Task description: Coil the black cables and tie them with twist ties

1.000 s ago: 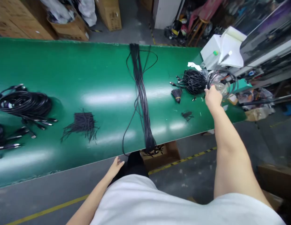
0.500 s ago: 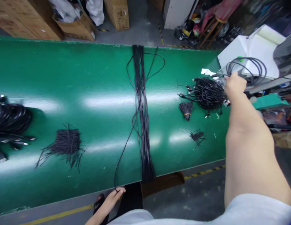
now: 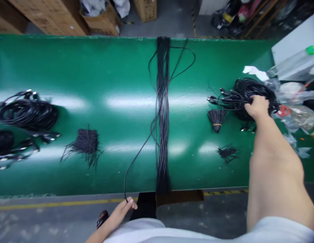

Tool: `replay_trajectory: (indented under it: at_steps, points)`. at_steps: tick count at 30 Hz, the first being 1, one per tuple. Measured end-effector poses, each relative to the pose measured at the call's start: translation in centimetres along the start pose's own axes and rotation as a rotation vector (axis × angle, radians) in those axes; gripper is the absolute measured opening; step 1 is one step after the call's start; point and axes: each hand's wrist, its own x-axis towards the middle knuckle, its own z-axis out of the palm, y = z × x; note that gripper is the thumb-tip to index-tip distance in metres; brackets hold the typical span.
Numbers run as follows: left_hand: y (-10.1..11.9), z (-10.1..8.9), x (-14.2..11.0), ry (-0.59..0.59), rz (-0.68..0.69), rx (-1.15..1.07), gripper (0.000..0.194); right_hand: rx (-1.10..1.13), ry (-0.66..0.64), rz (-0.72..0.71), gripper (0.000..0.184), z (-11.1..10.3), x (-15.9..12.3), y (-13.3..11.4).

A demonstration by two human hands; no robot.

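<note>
My left hand (image 3: 125, 207) is at the table's near edge, its fingers pinched on the end of a thin black cable (image 3: 136, 157). That cable curves up to a long bundle of straight black cables (image 3: 163, 145) lying across the green table. On the right, my right hand (image 3: 258, 106) rests on a pile of coiled black cables (image 3: 245, 87), fingers curled around a coiled cable and partly hidden. Plugs stick out of the pile's left side. Beside it lie a fan of black ties (image 3: 216, 118) with a yellow band and some loose black ties (image 3: 228, 153).
Coiled cables (image 3: 30, 113) with plugs lie at the left of the green table (image 3: 121, 81), near a heap of black ties (image 3: 87, 141). Plastic bags, orange-handled scissors (image 3: 283, 110) and a bottle with a green cap (image 3: 311, 50) are at the right. Cardboard boxes (image 3: 101, 23) stand beyond.
My right hand has brought the coiled cable from above the white things at the right down onto the pile. My left hand keeps its cable end. The view has shifted to the right.
</note>
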Motion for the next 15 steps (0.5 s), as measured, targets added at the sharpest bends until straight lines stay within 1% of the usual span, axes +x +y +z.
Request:
replay_trajectory:
  at_steps: [1,2,3,4,5,6,7,8,9,10,11,12,13,14,15]
  points:
    - [1.2,0.0,-1.0,-0.008,0.019,-0.008,0.055,0.09,0.135,-0.013,0.049,-0.1,-1.7,-1.1]
    - [2.5,0.0,-2.2,-0.02,0.037,-0.009,0.053,0.224,0.242,-0.053,0.048,-0.1,-4.4,-2.5]
    - [4.0,0.0,-3.4,-0.044,0.057,-0.005,0.052,0.368,0.332,-0.114,0.047,0.1,-8.2,-4.4]
    - [5.5,0.0,-4.6,-0.062,0.081,0.0,0.051,0.545,0.272,-0.219,0.04,0.3,-12.8,-6.4]
    - [7.0,0.1,-5.7,-0.1,0.117,0.008,0.05,0.717,0.037,-0.386,0.033,0.4,-18.1,-8.6]
    - [8.5,0.1,-6.8,-0.157,0.156,-0.001,0.05,0.779,-0.179,-0.539,0.025,0.4,-23.8,-10.8]
    - [9.9,0.1,-7.8,-0.184,0.18,-0.045,0.052,0.831,-0.397,-0.704,0.027,0.2,-29.5,-13.0]
    - [11.2,0.1,-8.8,-0.214,0.182,-0.126,0.052,0.947,-0.65,-0.934,0.039,-0.2,-34.7,-15.0]
    - [12.3,0.0,-9.6,-0.234,0.177,-0.236,0.052,1.018,-0.845,-1.1,0.051,-0.6,-39.1,-16.8]
    - [13.4,-0.2,-10.5,-0.249,0.171,-0.361,0.05,1.069,-0.914,-1.103,0.055,-1.0,-42.7,-18.4]
    - [14.4,-0.6,-11.2,-0.277,0.174,-0.483,0.047,1.116,-0.974,-1.093,0.057,-1.3,-45.3,-19.7]
    - [15.5,-1.1,-11.9,-0.315,0.193,-0.59,0.043,1.156,-1.038,-1.072,0.054,-1.5,-47.1,-20.8]
    - [16.5,-1.7,-12.6,-0.354,0.23,-0.676,0.04,1.202,-1.137,-1.066,0.048,-1.6,-48.4,-21.6]
    - [17.6,-2.5,-13.0,-0.372,0.282,-0.74,0.036,1.251,-1.29,-1.081,0.041,-1.7,-49.3,-22.1]
    - [18.6,-3.3,-13.2,-0.349,0.342,-0.783,0.033,1.316,-1.456,-1.051,0.034,-1.6,-50.0,-22.4]
